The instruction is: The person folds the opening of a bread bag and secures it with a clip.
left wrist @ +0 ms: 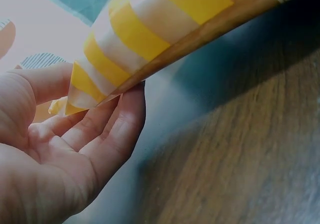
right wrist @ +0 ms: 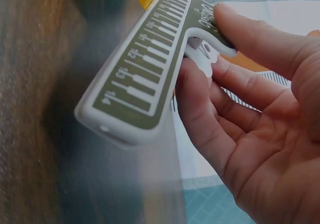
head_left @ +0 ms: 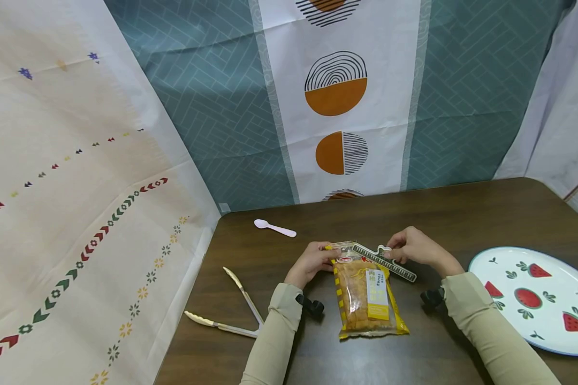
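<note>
A clear bag of bread (head_left: pixel 355 299) with yellow stripes and a white-and-yellow label lies on the table. My left hand (head_left: pixel 313 261) holds its upper left corner, with the thumb over the striped plastic (left wrist: pixel 125 37) and the fingers beneath in the left wrist view. Between thumb and fingers of my right hand (head_left: pixel 419 247) is the handle of a long bag clip (head_left: pixel 385 262) printed with dark green piano keys. The clip slants across the bag's top right part, its lower right end sticking out past the bag. Numbers along the clip (right wrist: pixel 140 69) show in the right wrist view.
Behind the left hand lies a small pale pink spoon (head_left: pixel 275 228). Spread tongs (head_left: pixel 241 299) rest left of the left forearm. A large white plate (head_left: pixel 506 272) with watermelon pictures stands at the right. The table (head_left: pixel 462 214) ends at a patterned curtain (head_left: pixel 212 107).
</note>
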`<state>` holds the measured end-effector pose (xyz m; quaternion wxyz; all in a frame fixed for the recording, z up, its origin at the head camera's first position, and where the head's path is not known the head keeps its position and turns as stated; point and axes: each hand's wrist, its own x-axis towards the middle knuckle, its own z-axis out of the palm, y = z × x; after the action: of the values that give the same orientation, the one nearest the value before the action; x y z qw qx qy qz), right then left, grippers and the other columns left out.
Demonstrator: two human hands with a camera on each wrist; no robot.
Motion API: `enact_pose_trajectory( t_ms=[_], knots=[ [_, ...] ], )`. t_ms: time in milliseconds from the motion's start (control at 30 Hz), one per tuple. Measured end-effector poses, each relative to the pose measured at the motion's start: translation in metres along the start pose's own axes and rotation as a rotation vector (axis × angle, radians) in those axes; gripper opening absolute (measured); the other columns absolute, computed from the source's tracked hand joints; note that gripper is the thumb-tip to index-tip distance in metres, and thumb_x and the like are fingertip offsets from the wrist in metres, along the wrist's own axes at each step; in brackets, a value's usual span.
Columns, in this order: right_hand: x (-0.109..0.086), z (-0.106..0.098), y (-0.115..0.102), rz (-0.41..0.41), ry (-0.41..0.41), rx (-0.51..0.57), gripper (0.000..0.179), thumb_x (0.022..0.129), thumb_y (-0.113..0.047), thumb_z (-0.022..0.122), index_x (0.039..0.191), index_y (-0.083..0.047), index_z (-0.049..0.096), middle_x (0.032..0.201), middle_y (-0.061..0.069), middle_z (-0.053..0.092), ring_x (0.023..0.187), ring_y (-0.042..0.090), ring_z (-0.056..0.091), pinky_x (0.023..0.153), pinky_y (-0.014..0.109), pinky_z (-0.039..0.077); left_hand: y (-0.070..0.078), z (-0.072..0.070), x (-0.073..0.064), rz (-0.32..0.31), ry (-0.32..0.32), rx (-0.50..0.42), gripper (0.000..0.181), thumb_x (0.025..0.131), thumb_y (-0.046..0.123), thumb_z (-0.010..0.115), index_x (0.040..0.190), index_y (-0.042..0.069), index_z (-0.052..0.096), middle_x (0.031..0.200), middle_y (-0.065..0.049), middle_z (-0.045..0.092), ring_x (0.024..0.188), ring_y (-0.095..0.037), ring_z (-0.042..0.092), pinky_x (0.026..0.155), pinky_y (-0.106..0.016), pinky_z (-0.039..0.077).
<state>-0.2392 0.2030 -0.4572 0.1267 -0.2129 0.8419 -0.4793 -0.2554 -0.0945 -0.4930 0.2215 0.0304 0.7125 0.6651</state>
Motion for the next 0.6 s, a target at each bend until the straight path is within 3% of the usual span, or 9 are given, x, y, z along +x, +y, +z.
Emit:
enact_pose_trajectory(
  t_ms=[600],
  knots=[
    [0.0082,0.0032,0.0028,-0.017,0.051,-0.022,0.019,0.091,-0.010,0.076,0.099,0.007,0.076,0.086,0.009,0.074,0.067,0.024,0.067,0.063,0.034,0.057,-0.0006,-0.0031,0.0000,-0.002,-0.014,-0.025,0.030,0.098,0.015,0.069,0.119,-0.006,0.067,0.094,-0.010,0.071,0.076,-0.016,0.068,0.068,-0.031,0.059]
  ],
)
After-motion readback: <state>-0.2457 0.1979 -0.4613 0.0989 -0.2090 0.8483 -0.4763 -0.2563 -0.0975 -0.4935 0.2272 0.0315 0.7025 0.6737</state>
